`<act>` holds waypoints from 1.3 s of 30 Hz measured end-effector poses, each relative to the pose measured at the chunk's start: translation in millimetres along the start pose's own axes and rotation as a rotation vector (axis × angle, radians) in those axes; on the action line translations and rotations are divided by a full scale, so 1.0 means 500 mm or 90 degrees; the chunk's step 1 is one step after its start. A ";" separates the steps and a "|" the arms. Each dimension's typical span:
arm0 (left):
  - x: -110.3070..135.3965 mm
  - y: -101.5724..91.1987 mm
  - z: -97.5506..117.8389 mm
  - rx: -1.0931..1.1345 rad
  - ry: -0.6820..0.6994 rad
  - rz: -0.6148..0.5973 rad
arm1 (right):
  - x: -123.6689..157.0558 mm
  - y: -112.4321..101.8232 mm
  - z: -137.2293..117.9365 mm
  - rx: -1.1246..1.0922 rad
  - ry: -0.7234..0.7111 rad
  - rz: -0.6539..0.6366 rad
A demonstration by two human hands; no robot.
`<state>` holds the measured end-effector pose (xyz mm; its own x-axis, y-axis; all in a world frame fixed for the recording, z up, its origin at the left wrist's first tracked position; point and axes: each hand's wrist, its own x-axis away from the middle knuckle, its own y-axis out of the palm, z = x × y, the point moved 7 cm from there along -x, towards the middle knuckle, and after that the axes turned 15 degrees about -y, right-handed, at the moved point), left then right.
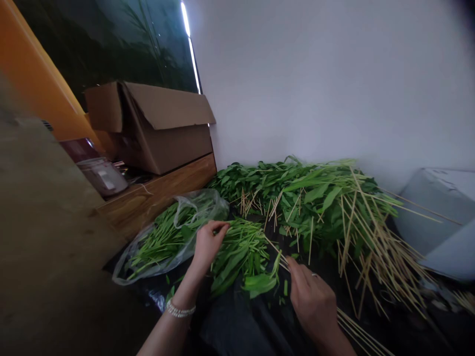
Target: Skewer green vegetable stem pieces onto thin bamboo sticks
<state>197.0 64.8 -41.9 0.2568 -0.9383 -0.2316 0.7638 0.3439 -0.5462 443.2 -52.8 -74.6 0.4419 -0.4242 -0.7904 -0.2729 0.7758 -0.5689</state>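
Note:
My left hand [211, 242], with a beaded bracelet on its wrist, is closed in a pinch above a small pile of cut green stems and leaves [243, 247]. Whatever its fingertips hold is too small to make out. Thin pale stalks [275, 247] run out from between the fingers of my right hand [313, 296], which is closed on them and wears a ring. Beside their tips a broad green leaf [261, 283] lies at the near edge of the small pile. Left of my left hand, a clear plastic bag [139, 274] contains more green stems.
A large heap of leafy greens [311, 193] lies against the white wall, with long pale stalks [374, 237] sticking out rightward. Black sheeting [230, 324] covers the work surface. An open cardboard box [178, 143] and a clear jar [106, 175] stand on a wooden ledge at left; a pale container [434, 217] is at right.

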 end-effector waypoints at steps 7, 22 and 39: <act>-0.026 0.046 -0.047 -0.284 0.012 0.015 | 0.001 0.006 -0.011 -0.024 -0.020 -0.002; -0.020 0.011 0.031 -0.118 0.050 0.000 | 0.002 0.013 -0.014 -0.048 -0.021 -0.010; 0.090 0.137 0.034 0.496 -0.292 -0.331 | 0.007 0.017 -0.016 -0.046 -0.022 -0.028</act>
<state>271.0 45.5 -76.1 -0.1369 -0.9440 0.3001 0.9735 -0.0721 0.2172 435.7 -51.4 -83.8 0.4832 -0.4399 -0.7570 -0.3128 0.7208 -0.6185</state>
